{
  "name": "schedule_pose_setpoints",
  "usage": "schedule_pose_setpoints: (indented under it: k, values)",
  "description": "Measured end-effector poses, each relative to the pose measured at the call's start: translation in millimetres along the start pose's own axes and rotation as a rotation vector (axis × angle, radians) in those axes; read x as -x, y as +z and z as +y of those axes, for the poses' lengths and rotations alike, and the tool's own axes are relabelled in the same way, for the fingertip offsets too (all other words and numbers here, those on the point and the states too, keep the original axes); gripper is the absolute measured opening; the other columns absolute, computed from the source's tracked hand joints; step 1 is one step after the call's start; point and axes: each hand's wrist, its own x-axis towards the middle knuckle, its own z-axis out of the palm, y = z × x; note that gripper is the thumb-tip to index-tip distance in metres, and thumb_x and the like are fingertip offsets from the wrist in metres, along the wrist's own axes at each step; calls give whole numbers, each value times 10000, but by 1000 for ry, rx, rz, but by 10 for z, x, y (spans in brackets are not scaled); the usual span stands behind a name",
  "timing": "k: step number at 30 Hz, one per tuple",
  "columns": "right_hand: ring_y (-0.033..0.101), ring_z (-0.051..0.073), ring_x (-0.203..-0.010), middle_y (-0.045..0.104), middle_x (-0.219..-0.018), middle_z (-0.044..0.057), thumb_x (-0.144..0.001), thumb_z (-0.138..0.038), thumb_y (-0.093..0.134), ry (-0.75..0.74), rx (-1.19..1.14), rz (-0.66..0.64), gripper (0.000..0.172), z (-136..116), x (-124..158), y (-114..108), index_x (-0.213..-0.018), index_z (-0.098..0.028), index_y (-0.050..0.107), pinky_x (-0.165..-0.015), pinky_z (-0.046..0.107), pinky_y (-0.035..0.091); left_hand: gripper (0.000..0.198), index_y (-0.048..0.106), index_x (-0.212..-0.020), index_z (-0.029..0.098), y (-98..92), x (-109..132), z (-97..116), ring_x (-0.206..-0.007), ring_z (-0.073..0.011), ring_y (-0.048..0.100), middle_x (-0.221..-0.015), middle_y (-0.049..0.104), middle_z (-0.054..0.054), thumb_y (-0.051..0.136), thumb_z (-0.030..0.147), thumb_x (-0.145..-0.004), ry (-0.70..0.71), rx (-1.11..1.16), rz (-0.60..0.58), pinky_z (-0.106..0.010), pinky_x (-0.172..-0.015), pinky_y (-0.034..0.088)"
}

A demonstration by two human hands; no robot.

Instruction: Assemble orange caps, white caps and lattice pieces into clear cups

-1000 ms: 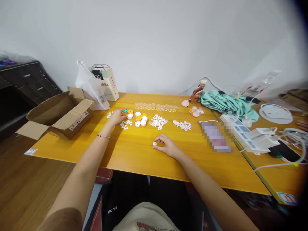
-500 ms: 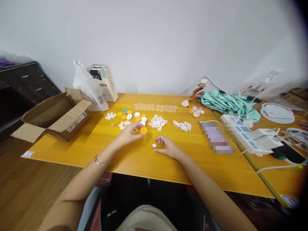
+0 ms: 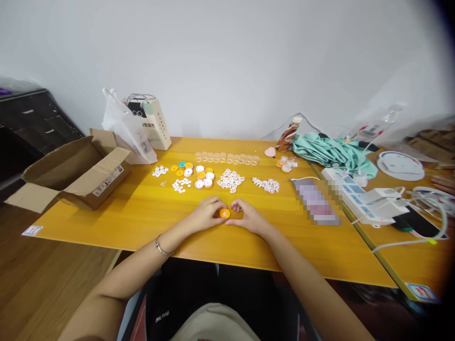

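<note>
Hands meet at the near middle of the worktop (image 3: 142,215) in the head view. A second ago the left hand (image 3: 204,215) was far out among the coloured discs (image 3: 194,173). It has come back with an orange disc (image 3: 224,213) pinched in its fingertip grip, so that piece has been brought to the right hand (image 3: 249,219). The right grip curls at the disc's edge, but I cannot tell whether it pinches. The disc is flat, round and pale-centred.

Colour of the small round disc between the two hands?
Orange. The small round plastic disc shows best in the head view.
</note>
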Motion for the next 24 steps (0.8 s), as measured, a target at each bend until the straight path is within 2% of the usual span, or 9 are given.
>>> schedule_pose_setpoints:
  k: [5,8,10,12,15,18,19,21,24]
  values:
    - [486,160,-760,528,-818,15,-699,-411,687,-47,64,3,322,5,-30,34,-904,-213,537,-704,301,428,272,593,-980,223,-17,14,-64,-886,-215,546,-921,556,-64,617,380,-759,-75,45,-6,-355,-817,432]
    - [492,162,-751,531,-802,15,-702,-421,680,-43,77,12,321,-5,-34,41,-908,-216,545,-685,297,427,392,563,-1089,225,-59,41,-43,-911,-220,547,-947,568,-75,640,397,-745,-79,84,0,-358,-825,433]
    - [496,162,-752,537,-807,15,-694,-421,687,-38,70,18,325,-15,-29,38,-902,-216,544,-683,295,428,432,546,-1136,230,-154,86,-38,-940,-216,546,-999,572,-82,636,402,-750,-83,118,53,-353,-841,432]
    - [500,161,-753,540,-812,15,-688,-419,694,-35,68,17,331,-23,-23,34,-899,-216,540,-686,293,429,369,573,-1100,230,-329,159,-96,-955,-205,549,-1050,577,-81,609,398,-773,-92,131,122,-342,-850,432]
    - [504,158,-752,536,-805,12,-697,-421,685,-32,72,14,317,-29,-18,30,-889,-216,538,-692,291,428,264,622,-996,218,-716,306,-378,-917,-190,573,-1020,625,-57,544,387,-810,-191,54,243,-300,-796,446]
    - [501,155,-747,537,-804,13,-727,-413,657,-22,66,15,282,-29,-24,31,-883,-213,534,-687,287,426,284,642,-916,177,-1121,435,-837,-814,-173,599,-953,669,-50,471,384,-822,-479,-130,397,-248,-694,447]
    - [500,154,-745,538,-801,14,-739,-409,644,-17,61,16,268,-28,-27,32,-883,-211,534,-683,285,425,287,642,-916,178,-1230,457,-992,-819,-168,601,-960,674,-39,457,376,-819,-568,-215,376,-237,-709,444]
    - [498,152,-741,541,-796,15,-762,-408,616,-4,46,19,248,-29,-31,34,-884,-209,534,-675,283,425,229,661,-830,165,-1386,454,-1258,-796,-180,608,-861,695,-36,529,333,-747,-627,-256,305,-232,-704,439]
    - [498,148,-733,544,-790,16,-777,-428,589,20,13,27,254,-30,-30,35,-887,-204,538,-669,280,431,172,677,-717,180,-1468,352,-1505,-721,-184,615,-722,696,-15,592,317,-656,-675,-286,191,-214,-621,429]
